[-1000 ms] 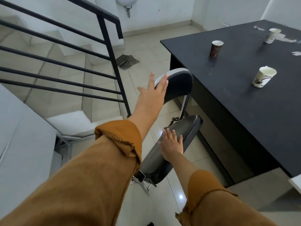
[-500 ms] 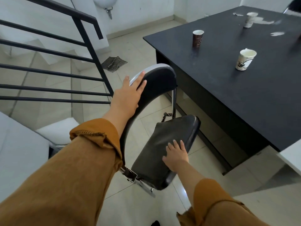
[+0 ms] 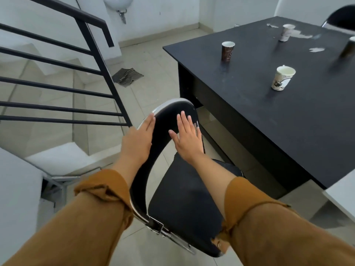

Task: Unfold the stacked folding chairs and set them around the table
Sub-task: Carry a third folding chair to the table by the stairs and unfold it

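Both hands flat on chair backrest (image 3: pixel 169 120)

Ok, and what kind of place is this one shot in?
Probably a bare office or meeting room beside a stairwell: a black table with paper cups, a stair railing, and a wall sink.

white paper cup (image 3: pixel 282 78) print, brown cup (image 3: pixel 227 51) logo, neither legible

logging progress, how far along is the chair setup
Done: one chair is unfolded, seat down, by the table; a second chair shows at its far side. In hand: left hand and right hand rest on the backrest. Left: probably tucking it in; no stack in view.
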